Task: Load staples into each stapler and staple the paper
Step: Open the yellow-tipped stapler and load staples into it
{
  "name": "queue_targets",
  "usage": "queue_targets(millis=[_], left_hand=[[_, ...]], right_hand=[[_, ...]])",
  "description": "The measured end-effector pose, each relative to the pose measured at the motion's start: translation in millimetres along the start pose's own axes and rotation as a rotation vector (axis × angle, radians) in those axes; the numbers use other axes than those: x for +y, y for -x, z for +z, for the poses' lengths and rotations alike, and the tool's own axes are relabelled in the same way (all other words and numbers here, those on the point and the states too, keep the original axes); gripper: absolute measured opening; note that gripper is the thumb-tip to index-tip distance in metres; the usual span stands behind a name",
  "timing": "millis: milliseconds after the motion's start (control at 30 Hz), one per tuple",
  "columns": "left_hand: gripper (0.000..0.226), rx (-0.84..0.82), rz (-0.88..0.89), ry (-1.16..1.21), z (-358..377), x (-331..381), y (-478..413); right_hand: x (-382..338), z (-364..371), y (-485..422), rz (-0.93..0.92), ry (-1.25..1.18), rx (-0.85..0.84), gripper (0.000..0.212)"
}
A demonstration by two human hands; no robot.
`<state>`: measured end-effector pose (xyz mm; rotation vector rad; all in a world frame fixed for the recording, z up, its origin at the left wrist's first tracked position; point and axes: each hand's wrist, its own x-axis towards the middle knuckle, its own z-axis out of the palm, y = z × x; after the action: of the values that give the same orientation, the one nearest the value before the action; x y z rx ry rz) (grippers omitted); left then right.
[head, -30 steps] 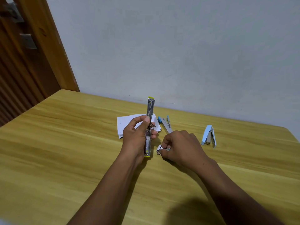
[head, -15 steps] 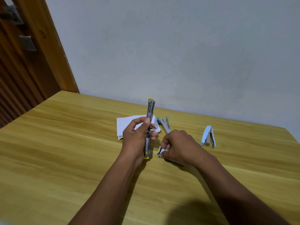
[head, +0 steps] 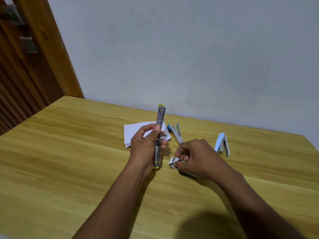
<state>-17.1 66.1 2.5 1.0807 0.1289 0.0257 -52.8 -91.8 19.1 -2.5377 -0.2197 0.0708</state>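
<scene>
My left hand (head: pixel 145 145) holds a yellow-tipped metal stapler (head: pixel 160 121), swung fully open and upright above the table. My right hand (head: pixel 195 157) rests on the table just to its right, its fingertips pinched at a small white staple box (head: pixel 173 163) whose flap is open. A stack of white paper (head: pixel 133 133) lies behind my left hand. A blue-tipped stapler (head: pixel 176 132) lies opened flat behind my right hand. A light blue stapler (head: pixel 222 144) stands partly open at the right.
The wooden table (head: pixel 69 161) stands against a grey wall (head: pixel 189 49). A brown wooden door (head: pixel 25 57) is at the far left, past the table's left edge.
My right hand's fingers have worked at the staple box and its flap now shows open. My left hand keeps the yellow stapler almost still.
</scene>
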Motion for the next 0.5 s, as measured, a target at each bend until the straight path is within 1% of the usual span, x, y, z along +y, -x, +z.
queue_targets(millis=[167,333,400,500], left_hand=[[0.008,-0.003,0.003,-0.001,0.4,0.6,1.2],[0.007,-0.004,0.002,-0.012,0.3,1.4,1.7],[0.007,-0.004,-0.003,-0.008,0.6,1.7,1.9],[0.006,-0.008,-0.015,0.003,0.6,2.2,2.4]], right_hand=[[-1.5,-4.2,2.4,-0.042,-0.042,-0.011,0.015],[5.0,-3.9,1.4,-0.052,-0.136,-0.059,0.026],[7.5,-4.0,1.5,-0.024,-0.202,-0.102,0.023],[10.3,-3.4,1.5,-0.012,-0.246,-0.116,0.018]])
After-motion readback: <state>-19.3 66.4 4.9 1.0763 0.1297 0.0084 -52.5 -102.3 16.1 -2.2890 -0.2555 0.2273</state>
